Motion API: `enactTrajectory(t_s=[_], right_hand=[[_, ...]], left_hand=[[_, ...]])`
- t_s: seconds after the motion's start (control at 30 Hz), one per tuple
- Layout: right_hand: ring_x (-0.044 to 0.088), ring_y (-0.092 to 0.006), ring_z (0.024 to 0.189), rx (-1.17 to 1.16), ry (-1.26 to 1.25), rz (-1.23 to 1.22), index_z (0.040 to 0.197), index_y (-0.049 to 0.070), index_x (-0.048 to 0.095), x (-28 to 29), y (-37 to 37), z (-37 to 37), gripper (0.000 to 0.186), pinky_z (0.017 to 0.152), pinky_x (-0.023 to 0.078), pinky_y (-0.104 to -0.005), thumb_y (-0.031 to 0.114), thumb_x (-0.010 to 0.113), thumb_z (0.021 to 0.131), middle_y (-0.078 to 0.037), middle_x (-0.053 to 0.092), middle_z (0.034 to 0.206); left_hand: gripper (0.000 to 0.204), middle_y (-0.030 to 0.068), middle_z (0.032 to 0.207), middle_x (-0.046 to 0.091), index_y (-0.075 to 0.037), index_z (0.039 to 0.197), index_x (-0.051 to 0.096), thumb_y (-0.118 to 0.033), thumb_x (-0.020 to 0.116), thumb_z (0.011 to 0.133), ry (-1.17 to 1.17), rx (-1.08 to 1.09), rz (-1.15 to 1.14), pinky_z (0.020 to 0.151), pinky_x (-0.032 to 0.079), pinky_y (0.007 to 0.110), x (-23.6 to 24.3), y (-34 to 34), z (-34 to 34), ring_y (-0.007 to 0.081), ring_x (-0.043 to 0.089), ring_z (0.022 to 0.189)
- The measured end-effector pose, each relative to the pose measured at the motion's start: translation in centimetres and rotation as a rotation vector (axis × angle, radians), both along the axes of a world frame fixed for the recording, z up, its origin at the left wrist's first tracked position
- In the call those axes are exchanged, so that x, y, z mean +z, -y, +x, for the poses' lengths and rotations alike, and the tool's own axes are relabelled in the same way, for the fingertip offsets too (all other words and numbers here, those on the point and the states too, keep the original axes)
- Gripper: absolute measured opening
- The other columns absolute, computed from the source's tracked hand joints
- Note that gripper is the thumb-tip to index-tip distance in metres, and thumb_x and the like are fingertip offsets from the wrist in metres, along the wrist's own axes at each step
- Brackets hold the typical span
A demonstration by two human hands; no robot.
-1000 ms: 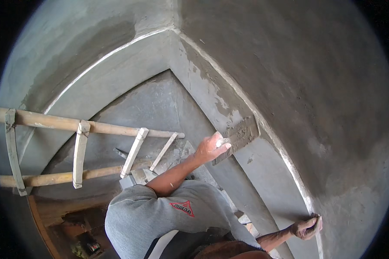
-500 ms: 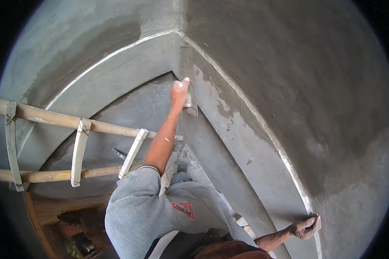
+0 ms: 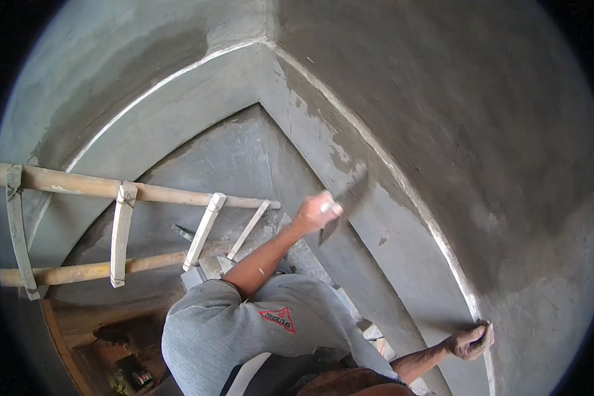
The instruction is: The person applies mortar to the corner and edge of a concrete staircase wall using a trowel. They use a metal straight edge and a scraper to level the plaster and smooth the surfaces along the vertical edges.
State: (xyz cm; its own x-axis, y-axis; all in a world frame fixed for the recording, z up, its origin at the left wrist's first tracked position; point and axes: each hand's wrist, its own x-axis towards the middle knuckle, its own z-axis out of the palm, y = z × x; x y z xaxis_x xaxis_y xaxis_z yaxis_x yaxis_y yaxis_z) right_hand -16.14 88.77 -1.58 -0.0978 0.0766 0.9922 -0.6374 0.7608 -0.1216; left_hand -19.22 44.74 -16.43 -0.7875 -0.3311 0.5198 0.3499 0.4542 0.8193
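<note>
My left hand (image 3: pixel 319 212) is closed round a flat metal plastering trowel (image 3: pixel 351 190). Its blade is blurred by motion and lies at a slant by the lower edge of the grey plastered band (image 3: pixel 402 244); whether it touches the band I cannot tell. Damp, darker patches show on that band. At the lower right, my right hand (image 3: pixel 470 341) is at the pale raised edge line (image 3: pixel 435 231), with its fingers curled in. What those fingers hold, if anything, is hidden.
A bamboo ladder (image 3: pixel 155 193) with pale wooden rungs lies across the left side. Large grey plastered surfaces (image 3: pixel 482 132) meet at a corner at the top. Brown debris (image 3: pixel 122 350) shows below the ladder at the lower left.
My left hand has moved down and to the right with the trowel, away from the upper corner. My right hand has stayed at the pale edge. Another ladder rung has come into view.
</note>
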Motion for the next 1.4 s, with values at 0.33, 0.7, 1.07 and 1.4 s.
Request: enactTrajectory(t_s=[0.33, 0.7, 1.07, 1.4], right_hand=[[0.058, -0.0230, 0.068, 0.006, 0.036, -0.081, 0.095, -0.011, 0.057, -0.2, 0.4, -0.2, 0.017, 0.055, 0.053, -0.0284, -0.002, 0.048, 0.084, -0.018, 0.057, 0.084], [0.057, -0.0231, 0.065, 0.019, 0.000, -0.032, 0.094, -0.012, 0.057, 0.0, 0.2, -0.3, 0.016, 0.050, 0.052, -0.0289, -0.002, 0.048, 0.084, -0.019, 0.056, 0.083], [0.059, -0.0240, 0.070, -0.020, -0.012, -0.037, 0.095, -0.012, 0.058, -0.2, 0.2, 0.3, 0.016, 0.056, 0.053, -0.0295, -0.001, 0.052, 0.084, -0.020, 0.060, 0.087], [0.062, -0.0273, 0.072, 0.294, 0.583, 0.068, 0.092, -0.002, 0.061, -1.9, 9.6, 4.5, 0.021, 0.068, 0.050, -0.0365, 0.002, 0.053, 0.074, -0.016, 0.064, 0.084]], left_hand=[[0.035, 0.0084, 0.053, 0.048, -0.004, 0.069, 0.045, -0.031, 0.064, 0.082, 0.065, 0.193, 0.165, 0.045, 0.039, 0.036, 2.9, -1.1, -2.5, 0.0188, 0.045, 0.045], [0.036, 0.0152, 0.060, 0.054, -0.005, 0.078, 0.048, -0.038, 0.063, 0.081, 0.330, -0.020, 0.185, 0.052, 0.045, 0.041, 4.2, -6.0, 4.3, 0.0338, 0.057, 0.054], [0.020, 0.0040, 0.073, 0.049, -0.008, 0.087, 0.045, -0.026, 0.042, 0.094, 0.213, -0.064, 1.225, 0.060, 0.050, 0.032, 2.8, 0.8, 9.5, 0.0142, 0.053, 0.066], [0.026, 0.0086, 0.099, 0.058, -0.001, 0.107, 0.050, -0.022, 0.048, 0.092, 0.578, -0.497, 1.342, 0.088, 0.044, 0.033, -2.8, -3.6, 8.7, 0.0183, 0.056, 0.094]])
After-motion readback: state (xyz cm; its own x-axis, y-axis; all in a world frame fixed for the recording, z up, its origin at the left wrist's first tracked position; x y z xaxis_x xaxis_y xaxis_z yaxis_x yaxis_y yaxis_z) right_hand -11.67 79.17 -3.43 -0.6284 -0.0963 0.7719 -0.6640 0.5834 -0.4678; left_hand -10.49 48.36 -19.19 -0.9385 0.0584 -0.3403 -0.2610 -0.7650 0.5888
